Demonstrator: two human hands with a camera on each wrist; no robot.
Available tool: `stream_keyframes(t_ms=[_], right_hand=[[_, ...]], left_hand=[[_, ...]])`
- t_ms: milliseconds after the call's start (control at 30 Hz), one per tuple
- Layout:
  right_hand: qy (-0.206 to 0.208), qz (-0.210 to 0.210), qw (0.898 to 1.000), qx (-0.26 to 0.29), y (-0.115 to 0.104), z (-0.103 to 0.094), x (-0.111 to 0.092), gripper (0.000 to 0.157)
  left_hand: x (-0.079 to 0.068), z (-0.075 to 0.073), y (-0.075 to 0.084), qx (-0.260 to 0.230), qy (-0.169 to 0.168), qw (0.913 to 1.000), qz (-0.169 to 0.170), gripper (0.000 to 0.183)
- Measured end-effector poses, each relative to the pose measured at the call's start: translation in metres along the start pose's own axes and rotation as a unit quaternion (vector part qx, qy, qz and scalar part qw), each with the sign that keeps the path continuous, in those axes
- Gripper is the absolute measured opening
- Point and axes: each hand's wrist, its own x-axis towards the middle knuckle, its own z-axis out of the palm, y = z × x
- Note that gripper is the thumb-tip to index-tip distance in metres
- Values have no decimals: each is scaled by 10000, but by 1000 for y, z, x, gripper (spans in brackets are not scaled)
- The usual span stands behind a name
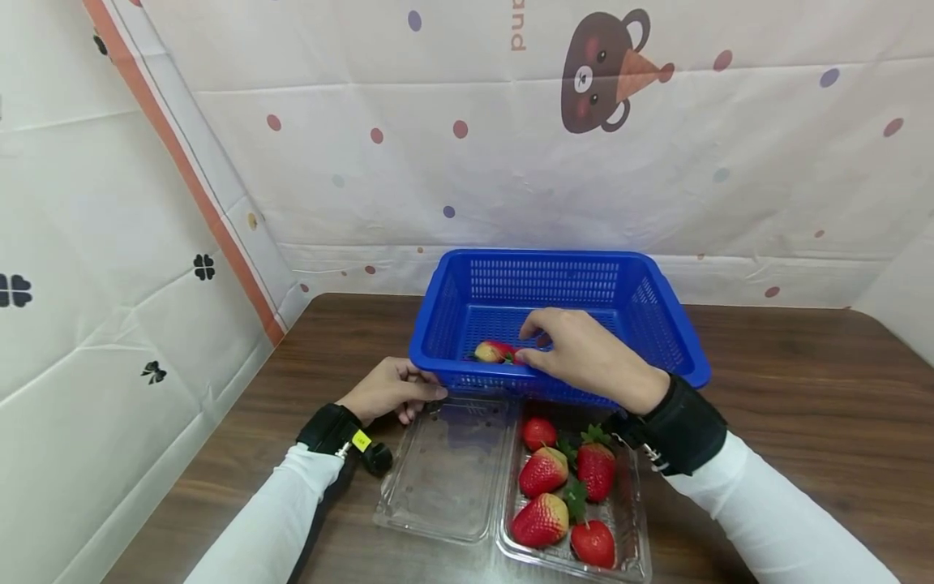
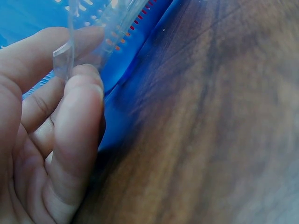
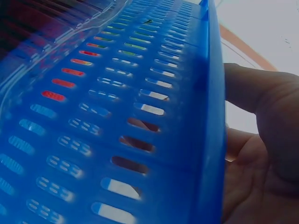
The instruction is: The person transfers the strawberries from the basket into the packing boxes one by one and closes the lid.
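My left hand (image 1: 394, 391) pinches the far-left corner of a clear plastic lid (image 1: 451, 478) between thumb and fingers; the left wrist view shows the lid's edge (image 2: 70, 51) there. Joined to the lid on its right is an open clear plastic container (image 1: 640, 545) holding several strawberries (image 1: 543, 472) with green leaves. Behind them stands a blue slotted basket (image 1: 558, 261). Inside its near-left part lie strawberries, one pale and red (image 1: 492, 351). My right hand (image 1: 584, 357) reaches over the basket's near rim, thumb and fingers bent but apart beside those strawberries. In the right wrist view the basket wall hides the fingertips.
Everything stands on a brown wood-grain table (image 1: 788, 405). A white printed cloth (image 1: 409, 178) hangs behind the basket and along the left. The basket's near wall stands right against the container's far edge. Both wrists wear black straps.
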Motion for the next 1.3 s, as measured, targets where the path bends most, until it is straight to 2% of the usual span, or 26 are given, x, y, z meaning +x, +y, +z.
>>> stream_keyframes(t_ms=[233,467,600,833,1033,1300], right_hand=[[-125,202,9997,80,3,1,4,27],[-137,389,9990,-145,7,5,11,23],[-273,627,9975,-165,9,5,14,21],[-523,790,9955,18,13,6,18,20],[-737,797,9939,204,18,7,20,17],[-824,783,9931,272,19,8,21,14]], left_hand=[[1,0,1,14,3,10000,-30,26],[1,-1,1,46,15,10000,-24,26],[0,-1,2,51,8,10000,-45,27],[0,-1,1,13,-23,10000,-44,28],[0,0,1,9,-11,10000,-36,27],[-1,0,2,3,21,10000,-27,26]])
